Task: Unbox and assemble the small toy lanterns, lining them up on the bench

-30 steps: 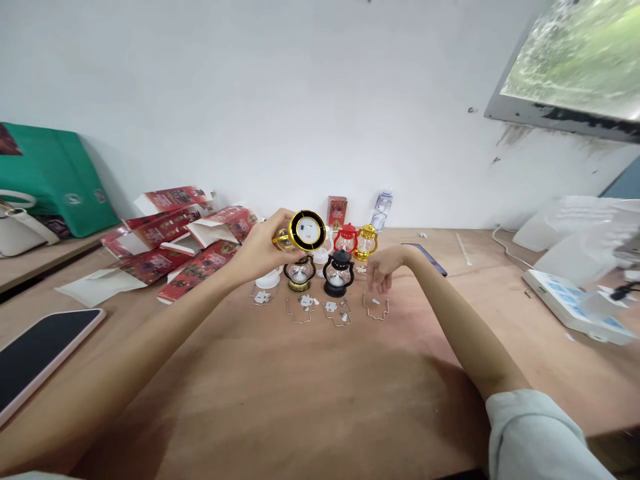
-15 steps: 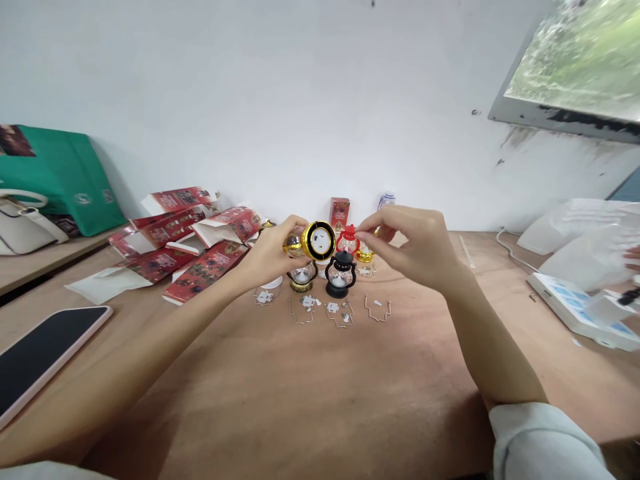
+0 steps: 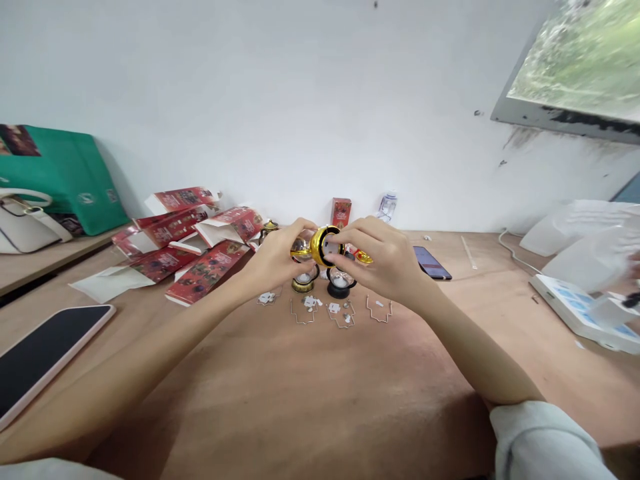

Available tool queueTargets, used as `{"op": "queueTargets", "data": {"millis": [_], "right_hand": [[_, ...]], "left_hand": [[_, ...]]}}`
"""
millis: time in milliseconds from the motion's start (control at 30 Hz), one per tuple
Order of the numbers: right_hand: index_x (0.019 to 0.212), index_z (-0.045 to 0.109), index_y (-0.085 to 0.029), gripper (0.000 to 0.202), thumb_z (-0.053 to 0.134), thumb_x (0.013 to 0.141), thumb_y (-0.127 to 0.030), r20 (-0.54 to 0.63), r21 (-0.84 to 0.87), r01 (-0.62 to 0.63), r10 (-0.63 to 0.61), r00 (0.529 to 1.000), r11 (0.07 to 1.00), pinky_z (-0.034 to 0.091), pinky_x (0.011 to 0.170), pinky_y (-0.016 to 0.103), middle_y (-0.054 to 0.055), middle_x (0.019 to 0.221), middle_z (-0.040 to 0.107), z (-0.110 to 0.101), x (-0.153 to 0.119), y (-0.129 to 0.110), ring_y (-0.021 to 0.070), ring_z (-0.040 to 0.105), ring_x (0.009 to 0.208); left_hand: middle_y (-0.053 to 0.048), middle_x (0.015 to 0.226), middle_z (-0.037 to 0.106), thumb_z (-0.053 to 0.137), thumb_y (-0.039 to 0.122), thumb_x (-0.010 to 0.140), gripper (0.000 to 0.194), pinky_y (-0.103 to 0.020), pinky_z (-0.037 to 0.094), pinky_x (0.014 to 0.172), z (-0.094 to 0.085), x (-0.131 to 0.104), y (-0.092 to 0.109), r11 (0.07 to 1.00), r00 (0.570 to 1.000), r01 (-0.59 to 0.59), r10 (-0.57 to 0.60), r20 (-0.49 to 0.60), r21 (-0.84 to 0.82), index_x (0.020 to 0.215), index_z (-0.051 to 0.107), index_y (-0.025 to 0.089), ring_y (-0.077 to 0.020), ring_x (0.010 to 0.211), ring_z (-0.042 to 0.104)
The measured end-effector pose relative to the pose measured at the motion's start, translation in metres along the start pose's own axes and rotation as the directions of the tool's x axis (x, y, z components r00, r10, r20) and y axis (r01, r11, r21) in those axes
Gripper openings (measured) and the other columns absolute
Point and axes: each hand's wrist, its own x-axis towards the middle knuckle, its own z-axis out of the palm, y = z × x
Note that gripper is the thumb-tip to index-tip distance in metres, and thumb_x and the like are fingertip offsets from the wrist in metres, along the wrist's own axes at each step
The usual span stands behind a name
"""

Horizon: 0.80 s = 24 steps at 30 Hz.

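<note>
My left hand (image 3: 275, 257) is wrapped round a small gold lantern (image 3: 317, 249), tipped on its side with its dark-rimmed base towards my right. The fingertips of my right hand (image 3: 387, 260) are drawn together at the pale inside of that base. Whether they pinch a small part there is hidden. Below my hands stand a black lantern (image 3: 339, 292) and a bronze-coloured lantern (image 3: 303, 287), their tops covered. Another lantern, gold (image 3: 361, 255), shows partly behind my right fingers. In front lie bent wire handles (image 3: 304, 323) and small white pieces (image 3: 333, 308).
Red printed cartons (image 3: 207, 270) are heaped at the left, near a phone (image 3: 45, 353). A second phone (image 3: 433, 263) lies behind my right forearm. At the right are a power strip (image 3: 575, 310) and white plastic bags (image 3: 575, 247). A red box (image 3: 341, 212) and a bottle (image 3: 387, 207) stand by the wall.
My right hand has moved left and its fingertips now meet the lantern's base. The lantern has shifted slightly right and turned a little. The phone behind my right arm has come into view.
</note>
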Motion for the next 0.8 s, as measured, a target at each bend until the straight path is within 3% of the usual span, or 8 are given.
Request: {"op": "queueTargets", "data": {"millis": [133, 300, 800], "right_hand": [[0.092, 0.063, -0.018, 0.018, 0.058, 0.087, -0.034, 0.024, 0.117, -0.038, 0.036, 0.999, 0.992, 0.045, 0.068, 0.029, 0.004, 0.082, 0.066, -0.001, 0.000, 0.001, 0.0162, 0.059, 0.077], [0.091, 0.063, -0.018, 0.009, 0.056, 0.086, -0.019, 0.027, 0.220, -0.026, 0.021, 0.999, 0.975, 0.047, 0.070, 0.028, 0.005, 0.088, 0.067, -0.004, 0.001, 0.004, 0.0155, 0.060, 0.081], [0.080, 0.066, -0.017, 0.017, 0.052, 0.087, -0.012, 0.083, 0.160, 0.059, -0.072, 0.994, 0.985, 0.051, 0.067, 0.028, 0.006, 0.085, 0.071, -0.008, -0.001, 0.010, 0.0155, 0.064, 0.079]], "left_hand": [[-0.001, 0.099, 0.067, 0.062, 0.018, 0.069, 0.040, -0.025, 0.045, 0.076, -0.001, 0.000, 0.002, 1.000, 1.000, 0.001, -0.001, -0.003, -0.010, 0.107, 0.050, 0.019, -0.0164, 0.089, 0.062], [0.000, 0.096, 0.067, 0.062, 0.017, 0.068, 0.040, -0.024, 0.045, 0.073, 0.000, -0.001, 0.003, 1.000, 1.000, -0.005, 0.005, 0.004, -0.014, 0.106, 0.049, 0.020, -0.0147, 0.085, 0.062], [-0.003, 0.101, 0.068, 0.062, 0.015, 0.066, 0.039, -0.026, 0.045, 0.077, 0.000, -0.001, 0.006, 1.000, 1.000, 0.010, -0.010, 0.024, 0.006, 0.103, 0.051, 0.019, -0.0183, 0.093, 0.062]]}}
